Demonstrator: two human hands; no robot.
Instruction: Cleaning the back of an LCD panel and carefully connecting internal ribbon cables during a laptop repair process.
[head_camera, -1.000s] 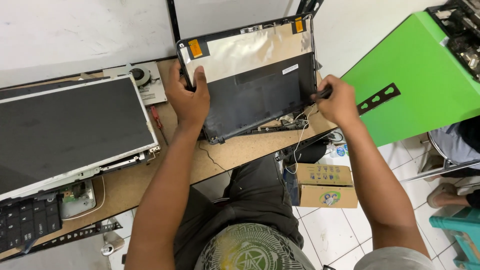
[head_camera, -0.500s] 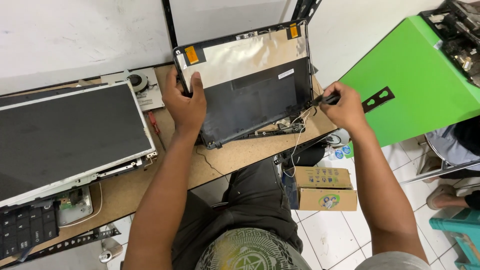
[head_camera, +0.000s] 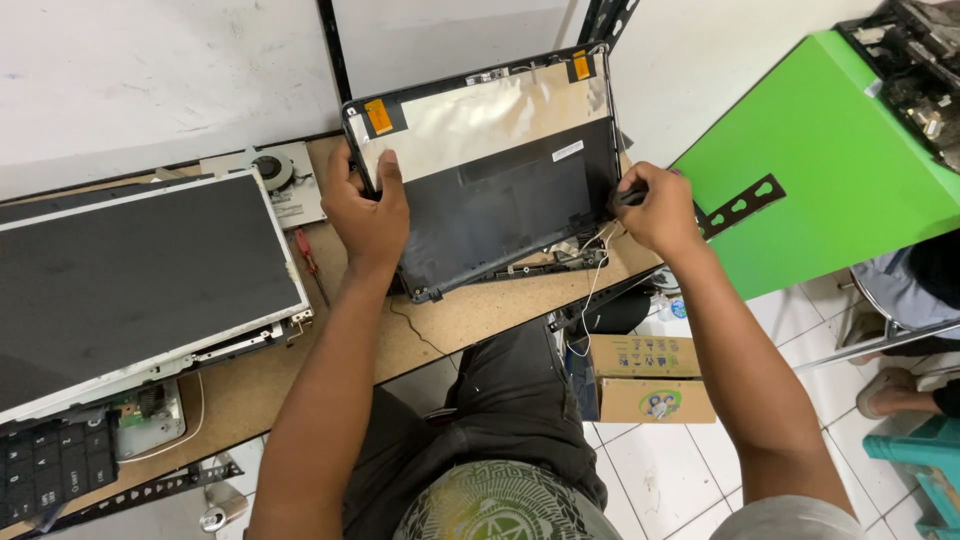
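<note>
Since a moment ago, slid a little up the right rim of the laptop lid shell: the right hand, closed around a dark slim tool whose tip meets that edge. Shifted slightly too: the left hand, now clamped over the shell's left edge, thumb on the dark inner face, fingers wrapped behind. Shell tilted, lower edge and hinge wires resting on the wooden table, top edge with silver foil leaning toward the white wall. Just left of it, a fan part and a red screwdriver, then a bare screen panel filling the table's left. Bare wood along the near table edge. Green board close at right; cardboard box below on tiled floor.
</note>
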